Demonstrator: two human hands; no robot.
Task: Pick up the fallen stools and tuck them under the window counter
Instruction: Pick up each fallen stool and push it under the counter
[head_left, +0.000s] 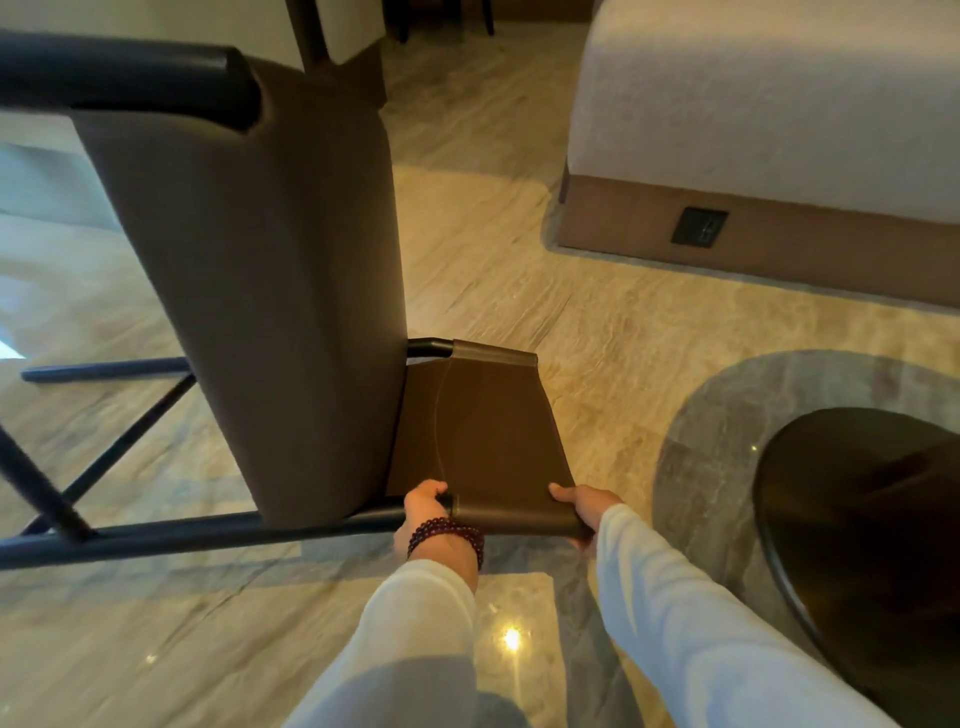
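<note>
While the stool (291, 312) lies on its side from 9 to 6 o'clock, left hand (423, 512) and right hand (582, 506) clasp its backrest (483, 431); lifting and tucking seem undone, the counter unseen.

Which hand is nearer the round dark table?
Right. The right hand grips the stool's backrest edge on the side facing the round dark table; the left hand grips the same edge, farther away.

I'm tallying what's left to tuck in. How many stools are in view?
1: a brown stool lying tipped, both hands, left and right, gripping its backrest. Others may lie out of frame.
</note>
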